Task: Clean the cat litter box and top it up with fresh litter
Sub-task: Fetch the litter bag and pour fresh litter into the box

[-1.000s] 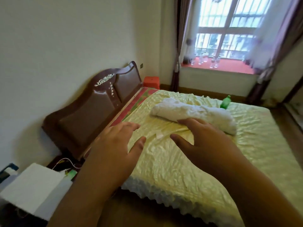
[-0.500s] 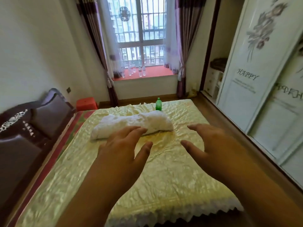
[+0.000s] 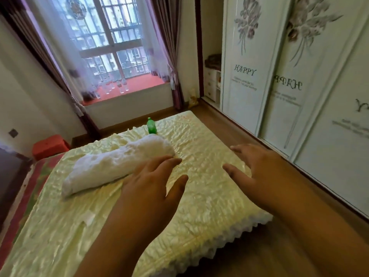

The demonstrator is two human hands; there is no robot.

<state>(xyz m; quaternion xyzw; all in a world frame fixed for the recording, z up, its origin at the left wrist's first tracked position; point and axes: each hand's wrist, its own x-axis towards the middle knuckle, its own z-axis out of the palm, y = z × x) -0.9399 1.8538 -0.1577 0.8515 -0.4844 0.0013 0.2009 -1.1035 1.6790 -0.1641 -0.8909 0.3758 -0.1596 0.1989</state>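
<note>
Two bare hands reach out over a bed (image 3: 199, 212) covered in a pale yellow quilted spread. The left hand (image 3: 151, 188) is at 6 o'clock, fingers straight and spread wide, holding nothing. The right hand (image 3: 257, 174) is at 4 o'clock, likewise wide and empty. A rolled white towel (image 3: 115, 166) lies on the bed at 9 o'clock, just beside the left fingertips. A green bottle (image 3: 151, 126) stands beyond it at 12 o'clock. A wardrobe (image 3: 279, 76) fills 2 o'clock. No litter box is in view.
</note>
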